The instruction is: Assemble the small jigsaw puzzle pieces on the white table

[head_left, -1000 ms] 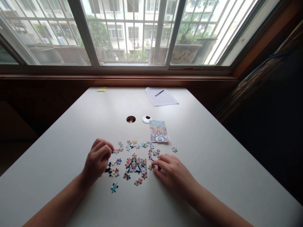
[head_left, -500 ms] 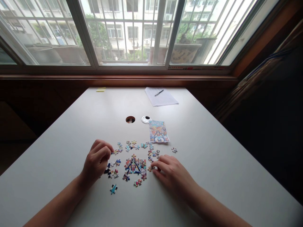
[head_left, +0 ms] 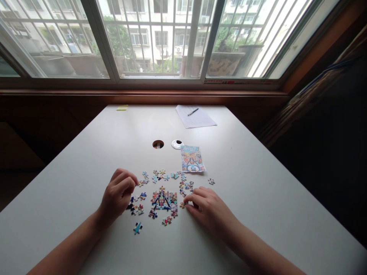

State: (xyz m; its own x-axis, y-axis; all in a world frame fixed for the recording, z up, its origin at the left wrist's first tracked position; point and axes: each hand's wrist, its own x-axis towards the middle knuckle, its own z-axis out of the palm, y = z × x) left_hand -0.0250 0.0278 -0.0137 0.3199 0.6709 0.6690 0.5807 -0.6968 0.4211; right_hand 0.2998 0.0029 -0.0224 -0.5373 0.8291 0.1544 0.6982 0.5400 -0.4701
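In the head view, my right hand (head_left: 210,206) rests on the white bench (head_left: 71,172), index finger and thumb narrowed beside an orange-tinted jigsaw piece (head_left: 182,205); I can't tell whether they grip it. That piece lies just right of the partly assembled jigsaw puzzle (head_left: 164,203), which sits on the bench between my hands. My left hand (head_left: 119,194) is on the other side, fingers curled inward, their tips by the loose pieces (head_left: 143,183) at the puzzle's upper left; whether they hold one is hidden from me. A light-blue piece (head_left: 138,228) lies nearer me, apart from the others. Beyond the puzzle, to the right, I see the printed reference picture (head_left: 193,159), its upper left corner near a silver grommet cap (head_left: 177,144). Farther back, a pen (head_left: 193,112) lies on a paper sheet (head_left: 197,121).
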